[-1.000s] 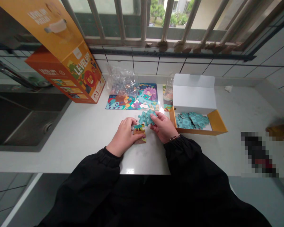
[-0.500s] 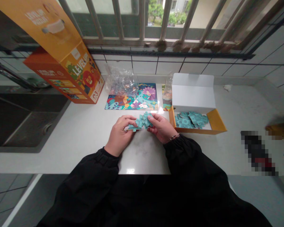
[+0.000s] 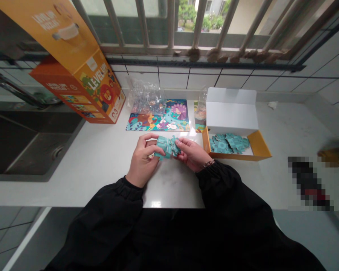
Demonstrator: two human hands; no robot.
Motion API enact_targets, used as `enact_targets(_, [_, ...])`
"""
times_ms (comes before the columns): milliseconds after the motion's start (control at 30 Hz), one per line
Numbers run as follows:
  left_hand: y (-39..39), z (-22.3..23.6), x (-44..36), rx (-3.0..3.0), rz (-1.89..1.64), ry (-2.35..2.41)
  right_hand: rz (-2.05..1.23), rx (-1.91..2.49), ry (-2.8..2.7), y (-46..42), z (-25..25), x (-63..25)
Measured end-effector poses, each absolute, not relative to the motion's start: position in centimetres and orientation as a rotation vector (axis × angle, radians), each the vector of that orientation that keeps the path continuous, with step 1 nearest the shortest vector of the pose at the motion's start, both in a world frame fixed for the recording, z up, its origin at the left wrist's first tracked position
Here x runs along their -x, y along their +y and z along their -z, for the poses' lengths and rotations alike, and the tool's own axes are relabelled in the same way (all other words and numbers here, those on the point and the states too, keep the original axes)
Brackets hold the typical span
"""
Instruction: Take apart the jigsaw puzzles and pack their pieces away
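Teal jigsaw puzzle pieces [image 3: 164,146] are gripped between the thumb and fingers of my left hand [image 3: 143,158], just above the white counter. My right hand [image 3: 193,153] pinches more teal puzzle pieces [image 3: 174,145] from the other side, and the two bunches touch or overlap. How many pieces each hand has, I cannot tell. To the right of my right hand stands an open yellow box [image 3: 237,155] with its white lid raised. A heap of teal puzzle pieces [image 3: 228,143] lies inside it.
Behind my hands lies a colourful animal picture board [image 3: 176,117], partly under a clear plastic bag [image 3: 147,98]. A tall orange puzzle box [image 3: 98,90] stands at the left, beside the dark sink [image 3: 42,150]. A pixelated dark object [image 3: 309,184] is at the right. Window bars run along the back.
My left fingers have lifted and tilted their puzzle pieces upright against those in my right hand. My right hand has barely moved. The view has shifted slightly.
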State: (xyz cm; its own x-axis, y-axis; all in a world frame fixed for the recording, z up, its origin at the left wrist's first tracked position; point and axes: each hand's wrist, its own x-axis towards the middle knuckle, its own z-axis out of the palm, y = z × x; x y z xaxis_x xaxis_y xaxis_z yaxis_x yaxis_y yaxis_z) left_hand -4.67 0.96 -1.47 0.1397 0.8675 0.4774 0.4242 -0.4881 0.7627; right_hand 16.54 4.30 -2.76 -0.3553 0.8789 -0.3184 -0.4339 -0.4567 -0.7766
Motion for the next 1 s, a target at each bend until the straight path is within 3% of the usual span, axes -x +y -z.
enact_targets(400, [1.1, 1.9, 4.5, -1.984, -1.042, 1.057, -1.755, 0.93, -0.751, 4.5, 2.8, -16.4])
enact_targets(567, [0.8, 2.4, 4.2, -1.691, -1.014, 1.033, -1.65, 0.948, -0.751, 4.7, 2.9, -16.3])
enact_targets(733, [1.3, 2.6, 4.1, -1.409, -1.057, 1.022, -1.753, 0.89, -0.772, 4.4, 2.4, -16.3])
enact_targets(1000, [1.3, 1.6, 4.4, -1.644, -0.964, 1.035, -1.838, 0.898, -0.75, 4.4, 2.4, -16.6])
